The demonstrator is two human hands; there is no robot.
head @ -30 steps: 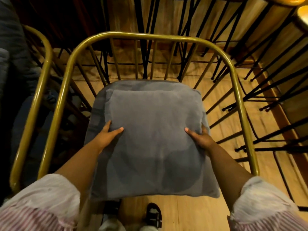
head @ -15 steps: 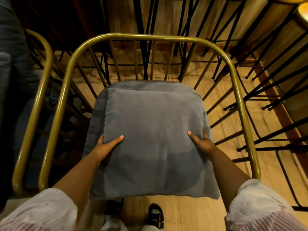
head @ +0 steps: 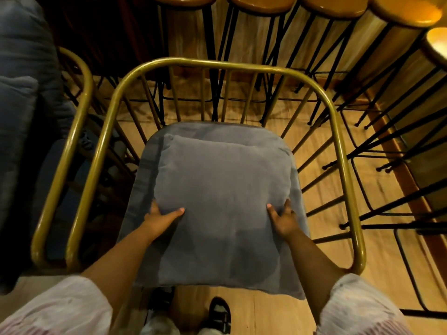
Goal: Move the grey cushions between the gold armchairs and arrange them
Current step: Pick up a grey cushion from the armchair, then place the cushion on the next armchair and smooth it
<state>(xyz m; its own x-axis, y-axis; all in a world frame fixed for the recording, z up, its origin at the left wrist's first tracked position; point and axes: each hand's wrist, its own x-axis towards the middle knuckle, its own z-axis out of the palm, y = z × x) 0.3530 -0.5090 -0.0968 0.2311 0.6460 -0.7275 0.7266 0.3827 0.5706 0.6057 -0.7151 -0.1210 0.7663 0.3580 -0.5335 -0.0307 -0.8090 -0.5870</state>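
Note:
A square grey cushion (head: pixel 222 189) lies flat on the grey padded seat (head: pixel 212 131) of a gold armchair (head: pixel 217 65) right in front of me. My left hand (head: pixel 162 217) grips the cushion's left edge, thumb on top and fingers tucked under. My right hand (head: pixel 283 217) grips its right edge the same way. The cushion's near edge overhangs the seat front. A second gold armchair (head: pixel 79 117) stands close on the left, with more grey cushions (head: pixel 21 93) piled on it.
A row of wooden bar stools (head: pixel 261 2) with black metal legs stands behind and to the right of the chair, along a wooden counter. The floor (head: pixel 391 257) is light wood. My feet (head: pixel 217 313) are just below the seat front.
The cushion has slid further back onto the seat. Both hands moved down its sides toward the near corners, and the view pulled back and up, showing the stool tops.

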